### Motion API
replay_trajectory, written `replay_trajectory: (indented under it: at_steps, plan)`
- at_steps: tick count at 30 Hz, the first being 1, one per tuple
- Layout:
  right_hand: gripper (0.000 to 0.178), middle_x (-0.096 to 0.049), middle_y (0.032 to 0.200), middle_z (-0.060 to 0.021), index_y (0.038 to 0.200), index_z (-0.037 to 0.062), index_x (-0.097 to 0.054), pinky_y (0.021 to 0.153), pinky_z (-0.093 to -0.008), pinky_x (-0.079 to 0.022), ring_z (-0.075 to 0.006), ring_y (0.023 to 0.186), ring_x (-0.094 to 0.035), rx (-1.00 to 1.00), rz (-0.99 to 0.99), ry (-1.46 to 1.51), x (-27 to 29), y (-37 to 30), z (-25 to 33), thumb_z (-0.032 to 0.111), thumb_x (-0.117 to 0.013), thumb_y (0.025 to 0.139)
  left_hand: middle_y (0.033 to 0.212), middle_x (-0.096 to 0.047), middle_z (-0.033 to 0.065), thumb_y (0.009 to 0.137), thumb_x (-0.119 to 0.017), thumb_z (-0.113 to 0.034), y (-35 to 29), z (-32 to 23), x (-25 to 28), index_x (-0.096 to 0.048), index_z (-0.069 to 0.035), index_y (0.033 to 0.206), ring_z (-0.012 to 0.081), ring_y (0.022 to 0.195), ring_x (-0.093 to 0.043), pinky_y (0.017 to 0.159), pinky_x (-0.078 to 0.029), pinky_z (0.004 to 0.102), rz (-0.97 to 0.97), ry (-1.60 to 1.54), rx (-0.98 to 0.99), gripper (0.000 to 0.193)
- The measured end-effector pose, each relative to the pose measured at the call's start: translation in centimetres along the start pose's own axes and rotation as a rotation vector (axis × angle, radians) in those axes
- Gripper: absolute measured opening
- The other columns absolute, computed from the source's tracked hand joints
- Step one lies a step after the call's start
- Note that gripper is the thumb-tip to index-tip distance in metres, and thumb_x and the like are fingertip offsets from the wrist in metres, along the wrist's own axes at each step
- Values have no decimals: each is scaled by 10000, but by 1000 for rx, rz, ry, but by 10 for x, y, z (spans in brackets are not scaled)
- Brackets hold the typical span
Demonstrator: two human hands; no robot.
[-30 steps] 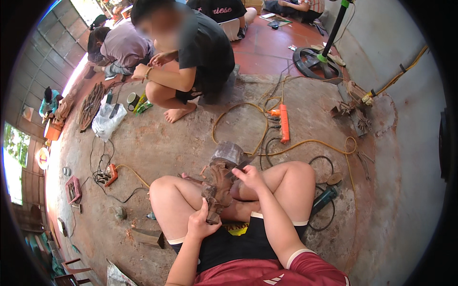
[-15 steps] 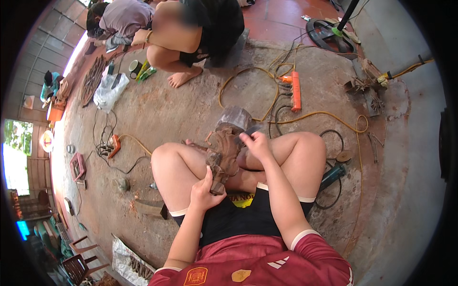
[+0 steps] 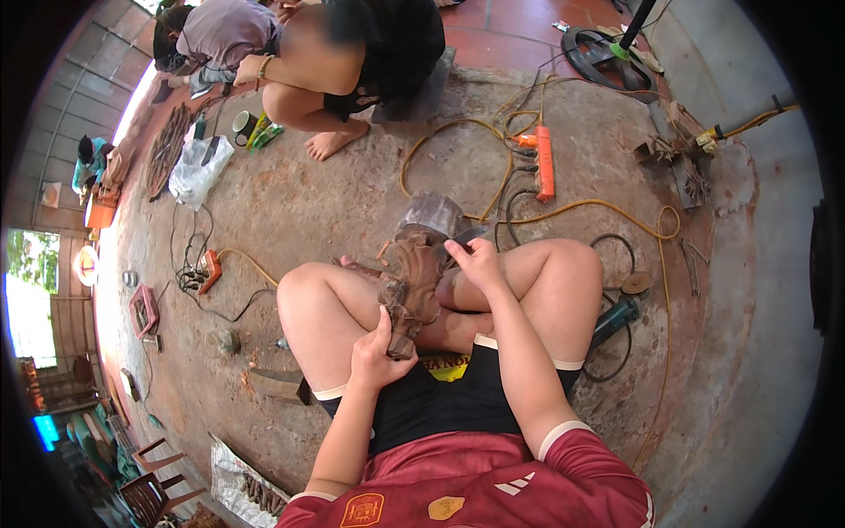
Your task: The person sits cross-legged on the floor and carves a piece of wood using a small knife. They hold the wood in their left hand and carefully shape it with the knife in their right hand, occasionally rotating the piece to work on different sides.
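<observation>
I sit cross-legged on a dusty concrete floor with a brown carved wooden piece [image 3: 412, 283] resting between my knees. My left hand [image 3: 377, 354] grips its lower end, fingers wrapped around it. My right hand [image 3: 476, 260] presses a small dark strip, maybe sandpaper, against the upper right side of the carving. A grey wooden block [image 3: 431, 214] stands just beyond the carving on the floor.
An orange power strip [image 3: 545, 164] with yellow cables lies ahead right. An angle grinder [image 3: 614, 313] rests by my right knee. Two people [image 3: 352, 53] crouch at the far side. A white plastic bag [image 3: 199, 167], an orange tool [image 3: 209, 267] and carved panels [image 3: 165, 150] lie left.
The view has tilted downward, so my legs and shirt fill more of the picture. My hands stay on the carving; the right one has shifted slightly along its upper edge.
</observation>
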State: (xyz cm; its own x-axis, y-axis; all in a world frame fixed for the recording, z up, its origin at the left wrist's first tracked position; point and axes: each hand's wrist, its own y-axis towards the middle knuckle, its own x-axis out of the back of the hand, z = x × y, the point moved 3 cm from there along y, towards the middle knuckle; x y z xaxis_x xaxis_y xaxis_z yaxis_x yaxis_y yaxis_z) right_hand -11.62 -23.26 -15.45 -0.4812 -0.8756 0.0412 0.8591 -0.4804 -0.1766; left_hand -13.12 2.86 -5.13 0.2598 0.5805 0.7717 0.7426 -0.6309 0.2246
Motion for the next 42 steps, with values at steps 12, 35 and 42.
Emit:
replay_trajectory:
  at_steps: [12, 35, 42]
  plan:
    - [367, -618, 617, -45, 777, -39, -688, 548, -309, -446, -79, 603, -543, 11, 63, 33, -4, -2, 0, 303, -776, 877, 694, -665, 145, 626, -796, -137, 0, 0, -1, -445, 119, 1427, 285, 600, -684, 586, -553, 360, -16, 3, -8, 911]
    - [212, -596, 754, -28, 829, 79, -580, 539, -309, -505, -146, 588, -556, -560, -196, 509, 20, 3, -23, 233, -661, 950, 853, -727, 180, 666, -806, -155, 7, -2, 1, -460, 136, 1403, 258, 749, -735, 704, -578, 337, -133, -75, 143, 864]
    - [209, -626, 972, -115, 1020, 17, -538, 648, -397, -579, -236, 828, -689, -679, -84, 340, 6, -4, -21, 212, -595, 973, 984, -763, 152, 708, -783, -125, 14, 5, 10, -520, 134, 1357, 155, 895, -725, 840, -555, 294, -192, -244, 368, 747]
